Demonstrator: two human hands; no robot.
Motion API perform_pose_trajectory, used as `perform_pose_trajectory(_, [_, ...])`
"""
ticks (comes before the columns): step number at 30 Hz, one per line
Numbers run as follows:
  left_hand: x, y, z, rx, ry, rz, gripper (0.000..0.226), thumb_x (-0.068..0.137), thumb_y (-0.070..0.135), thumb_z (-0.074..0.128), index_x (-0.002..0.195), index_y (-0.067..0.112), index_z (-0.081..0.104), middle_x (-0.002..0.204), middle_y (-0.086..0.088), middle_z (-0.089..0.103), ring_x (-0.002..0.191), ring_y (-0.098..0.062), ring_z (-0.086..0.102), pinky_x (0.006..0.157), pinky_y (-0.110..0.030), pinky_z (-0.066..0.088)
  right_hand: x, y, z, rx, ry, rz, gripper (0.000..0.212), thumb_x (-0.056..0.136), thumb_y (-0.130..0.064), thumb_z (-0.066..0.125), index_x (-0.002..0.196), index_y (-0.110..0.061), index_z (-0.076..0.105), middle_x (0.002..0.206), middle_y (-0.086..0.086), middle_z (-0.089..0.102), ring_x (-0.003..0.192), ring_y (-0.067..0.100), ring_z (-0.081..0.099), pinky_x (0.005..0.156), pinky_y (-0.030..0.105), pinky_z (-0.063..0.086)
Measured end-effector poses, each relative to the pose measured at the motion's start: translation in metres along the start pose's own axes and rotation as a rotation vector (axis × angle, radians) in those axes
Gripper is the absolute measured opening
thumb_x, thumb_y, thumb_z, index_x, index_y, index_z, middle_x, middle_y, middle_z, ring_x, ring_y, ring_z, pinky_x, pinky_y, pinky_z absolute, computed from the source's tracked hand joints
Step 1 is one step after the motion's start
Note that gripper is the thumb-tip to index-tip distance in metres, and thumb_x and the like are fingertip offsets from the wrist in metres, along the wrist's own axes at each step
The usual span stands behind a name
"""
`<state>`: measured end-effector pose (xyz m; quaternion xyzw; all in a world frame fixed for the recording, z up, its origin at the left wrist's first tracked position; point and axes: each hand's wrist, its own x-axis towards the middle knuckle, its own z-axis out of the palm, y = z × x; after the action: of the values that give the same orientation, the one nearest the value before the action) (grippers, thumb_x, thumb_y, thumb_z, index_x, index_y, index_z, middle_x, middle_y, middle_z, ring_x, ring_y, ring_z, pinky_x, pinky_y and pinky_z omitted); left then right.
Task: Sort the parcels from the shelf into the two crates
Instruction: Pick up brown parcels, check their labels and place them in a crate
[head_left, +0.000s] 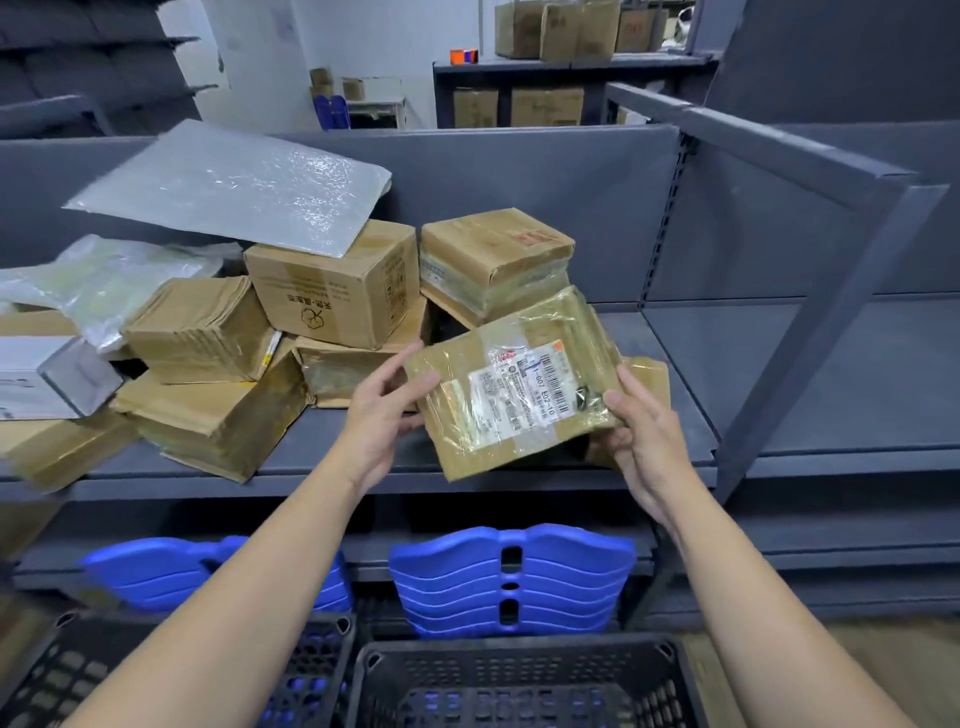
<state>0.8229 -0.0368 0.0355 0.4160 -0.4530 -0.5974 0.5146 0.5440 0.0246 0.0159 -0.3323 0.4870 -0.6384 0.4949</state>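
Now fingers (422, 383) of both hands clamp one taped parcel (511, 400): the left hand (387, 418) pinches its left edge, the right hand (644, 434) grips its right edge. It is held tilted, label up, over the shelf (691, 374) front. Other boxes (332, 291) lie heaped leftward. Below stand a left crate (317, 670) and a right crate (519, 657).

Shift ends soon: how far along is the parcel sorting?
Done: nothing visible in the left crate or right crate. In hand: left hand and right hand hold one labelled parcel. Left: many boxes and mailers heaped on the shelf.
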Motion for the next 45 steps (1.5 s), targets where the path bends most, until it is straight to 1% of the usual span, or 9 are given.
perform_pose_trajectory(5, [-0.017, -0.002, -0.005, -0.041, -0.058, -0.057, 0.059, 0.085, 0.025, 0.078, 0.140, 0.028, 0.059, 0.116, -0.001, 0.072, 0.091, -0.015, 0.067, 0.074, -0.037, 0.051, -0.005, 0.005, -0.002, 0.068, -0.074, 0.104, 0.048, 0.100, -0.017, 0.061, 0.148, -0.015, 0.054, 0.115, 0.006, 0.069, 0.051, 0.006, 0.057, 0.053, 0.025, 0.054])
perform_pose_trajectory(8, [-0.029, -0.003, -0.013, 0.017, -0.093, -0.081, 0.060, 0.077, 0.034, 0.077, 0.134, 0.032, 0.059, 0.112, 0.003, 0.074, 0.093, -0.013, 0.070, 0.074, -0.039, 0.056, -0.009, -0.003, 0.007, 0.131, -0.040, 0.075, 0.022, 0.098, -0.027, 0.064, 0.117, -0.017, 0.069, 0.086, 0.001, 0.072, 0.060, 0.009, 0.062, 0.058, 0.026, 0.052])
perform_pose_trajectory(13, [-0.056, -0.018, -0.012, -0.037, -0.161, -0.204, 0.067, 0.078, 0.028, 0.077, 0.140, 0.022, 0.052, 0.129, -0.011, 0.072, 0.106, -0.026, 0.073, 0.085, -0.052, 0.061, -0.014, -0.008, 0.025, -0.004, -0.111, 0.007, 0.037, 0.101, -0.038, 0.062, 0.137, -0.036, 0.061, 0.128, -0.007, 0.073, 0.120, 0.020, 0.065, 0.103, 0.043, 0.051])
perform_pose_trajectory(17, [-0.093, -0.039, -0.011, 0.078, -0.281, -0.223, 0.089, 0.072, 0.030, 0.084, 0.151, 0.024, 0.043, 0.137, -0.012, 0.068, 0.122, -0.033, 0.067, 0.097, -0.048, 0.058, -0.020, -0.012, 0.033, -0.048, -0.192, -0.016, 0.058, 0.094, -0.057, 0.065, 0.149, -0.050, 0.047, 0.145, -0.013, 0.062, 0.137, 0.021, 0.056, 0.115, 0.061, 0.040])
perform_pose_trajectory(25, [-0.145, -0.059, -0.017, 0.263, -0.234, -0.065, 0.115, 0.055, 0.068, 0.092, 0.148, 0.019, 0.045, 0.136, -0.001, 0.069, 0.127, -0.019, 0.064, 0.103, -0.032, 0.053, -0.043, -0.021, 0.058, -0.139, -0.302, -0.070, 0.067, 0.093, -0.044, 0.065, 0.155, -0.042, 0.041, 0.148, -0.001, 0.061, 0.131, 0.022, 0.063, 0.114, 0.058, 0.044])
perform_pose_trajectory(32, [-0.163, -0.041, -0.031, 0.386, -0.237, 0.016, 0.088, 0.068, 0.050, 0.083, 0.143, 0.025, 0.044, 0.129, 0.020, 0.070, 0.121, -0.002, 0.065, 0.095, -0.014, 0.049, -0.067, -0.022, 0.073, -0.158, -0.312, -0.071, 0.076, 0.084, -0.057, 0.067, 0.154, -0.045, 0.040, 0.146, -0.001, 0.062, 0.133, 0.023, 0.061, 0.116, 0.061, 0.040])
perform_pose_trajectory(36, [-0.181, -0.031, -0.043, 0.435, -0.245, 0.011, 0.099, 0.069, 0.066, 0.084, 0.149, 0.029, 0.039, 0.139, 0.019, 0.064, 0.129, -0.003, 0.060, 0.104, -0.018, 0.047, -0.084, -0.024, 0.081, -0.192, -0.337, -0.080, 0.075, 0.088, -0.056, 0.061, 0.158, -0.044, 0.034, 0.141, -0.003, 0.066, 0.129, 0.025, 0.064, 0.113, 0.068, 0.039])
perform_pose_trajectory(40, [-0.206, -0.023, -0.063, 0.483, -0.356, -0.005, 0.079, 0.092, 0.049, 0.074, 0.153, 0.035, 0.027, 0.133, 0.043, 0.055, 0.127, 0.016, 0.051, 0.097, -0.002, 0.039, -0.106, -0.019, 0.081, -0.210, -0.384, -0.074, 0.082, 0.086, -0.058, 0.064, 0.160, -0.043, 0.031, 0.145, -0.003, 0.063, 0.131, 0.024, 0.062, 0.112, 0.062, 0.045])
perform_pose_trajectory(45, [-0.232, -0.018, -0.084, 0.514, -0.388, -0.009, 0.098, 0.080, 0.073, 0.070, 0.158, 0.034, 0.023, 0.143, 0.036, 0.052, 0.136, 0.009, 0.048, 0.104, -0.006, 0.037, -0.127, -0.005, 0.085, -0.170, -0.379, -0.068, 0.081, 0.088, -0.056, 0.065, 0.160, -0.034, 0.034, 0.149, 0.000, 0.060, 0.133, 0.026, 0.060, 0.108, 0.060, 0.049])
